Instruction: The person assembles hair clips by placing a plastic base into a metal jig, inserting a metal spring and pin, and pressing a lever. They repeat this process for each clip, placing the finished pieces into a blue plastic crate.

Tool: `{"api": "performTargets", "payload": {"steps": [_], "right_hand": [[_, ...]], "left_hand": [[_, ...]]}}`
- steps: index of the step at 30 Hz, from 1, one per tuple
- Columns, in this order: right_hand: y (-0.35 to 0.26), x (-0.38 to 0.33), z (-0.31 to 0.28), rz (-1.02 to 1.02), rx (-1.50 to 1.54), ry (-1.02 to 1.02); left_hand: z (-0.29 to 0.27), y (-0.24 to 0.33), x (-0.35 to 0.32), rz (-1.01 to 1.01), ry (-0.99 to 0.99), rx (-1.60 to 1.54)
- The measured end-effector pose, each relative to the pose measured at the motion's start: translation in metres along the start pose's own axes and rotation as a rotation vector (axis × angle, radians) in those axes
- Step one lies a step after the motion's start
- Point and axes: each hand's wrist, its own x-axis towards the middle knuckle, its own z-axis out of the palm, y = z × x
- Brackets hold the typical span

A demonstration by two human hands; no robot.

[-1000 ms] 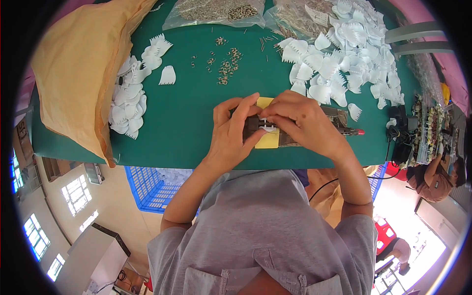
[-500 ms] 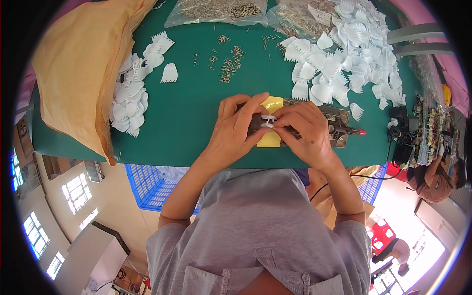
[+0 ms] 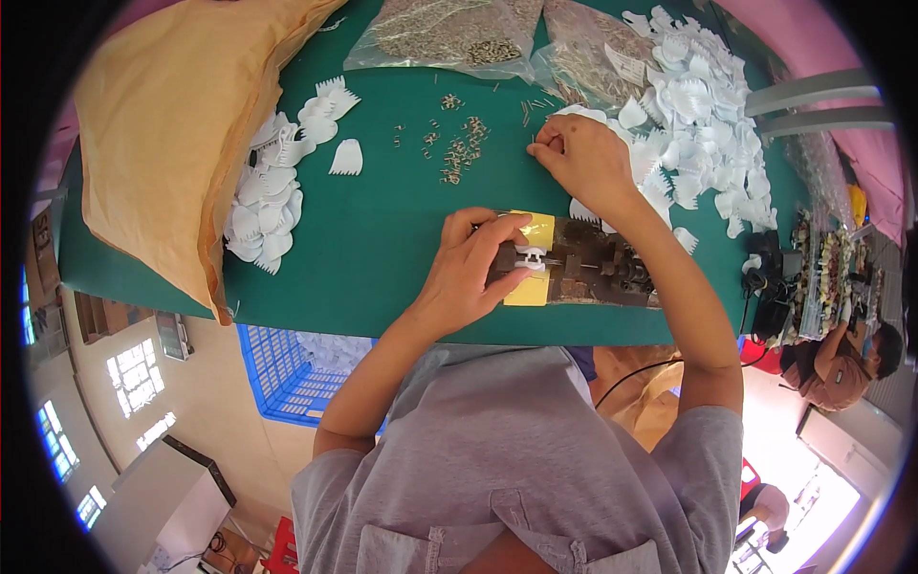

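Observation:
My left hand [image 3: 475,263] is closed at the near middle of the table, thumb and fingers pinching a small white plastic clip [image 3: 531,258] from both sides. The clip sits at the left end of a dark metal fixture [image 3: 598,273], over a yellow sheet [image 3: 535,228]. Farther off, my right hand [image 3: 585,161] hovers by the loose metal pins [image 3: 537,105], its thumb and fingertips pressed together. Whatever lies between those fingertips is too small to name. Left of it, several small metal springs [image 3: 464,158] lie scattered on the green table [image 3: 382,258].
White toothed plastic pieces lie heaped at right [image 3: 703,115] and left [image 3: 268,206], beside a large tan sack [image 3: 163,143]. Clear bags [image 3: 449,33] of metal parts rest at the far edge. A blue basket [image 3: 287,373] stands below the table. Other people are at the right.
My right hand has left the clip and moved away from me to the loose pins. My left hand still grips the clip at the fixture. The view has shifted slightly.

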Motion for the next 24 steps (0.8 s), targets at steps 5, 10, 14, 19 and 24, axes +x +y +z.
{"api": "performTargets", "payload": {"steps": [5, 10, 14, 19, 24], "right_hand": [[0.004, 0.016, 0.01, 0.062, -0.105, -0.095], [-0.001, -0.017, 0.002, -0.227, 0.191, -0.094], [-0.026, -0.086, -0.039, -0.076, 0.438, -0.219], [-0.035, -0.112, -0.037, -0.259, 0.281, -0.028], [-0.039, -0.114, -0.036, -0.29, 0.167, -0.034]], "left_hand": [[0.002, -0.002, 0.002, 0.006, 0.008, -0.039], [0.001, -0.004, -0.002, -0.013, 0.014, -0.042], [0.003, -0.003, -0.002, -0.053, 0.001, -0.078], [0.004, -0.005, -0.003, -0.057, 0.004, -0.092], [0.004, -0.004, 0.0, -0.023, 0.026, -0.045]]}}
